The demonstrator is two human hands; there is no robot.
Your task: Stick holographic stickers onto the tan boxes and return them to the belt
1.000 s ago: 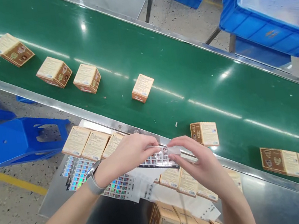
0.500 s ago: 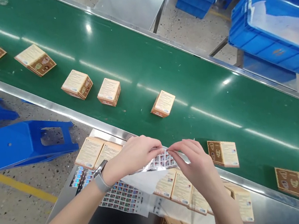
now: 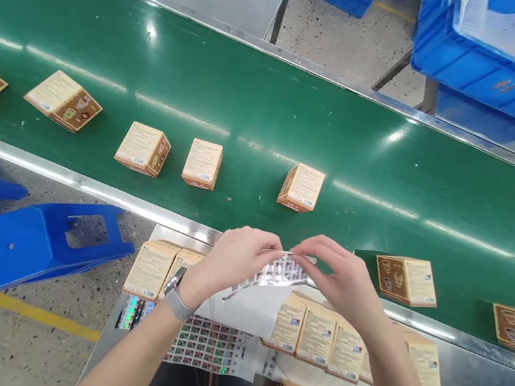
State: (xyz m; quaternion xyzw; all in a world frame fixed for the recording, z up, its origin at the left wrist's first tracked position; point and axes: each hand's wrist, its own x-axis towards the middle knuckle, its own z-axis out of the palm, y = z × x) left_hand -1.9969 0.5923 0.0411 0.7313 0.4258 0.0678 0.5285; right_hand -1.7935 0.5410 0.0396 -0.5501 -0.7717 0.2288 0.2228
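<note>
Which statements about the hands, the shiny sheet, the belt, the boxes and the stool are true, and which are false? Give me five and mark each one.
1. The left hand and right hand are both at the edge of the shiny sheet. True.
2. The belt is blue. False: it is green.
3. A watch is worn on the left wrist. True.
4. All the boxes are on the belt. False: others sit beside it, near the hands.
5. A blue stool stands at the left side of the picture. True.
</note>
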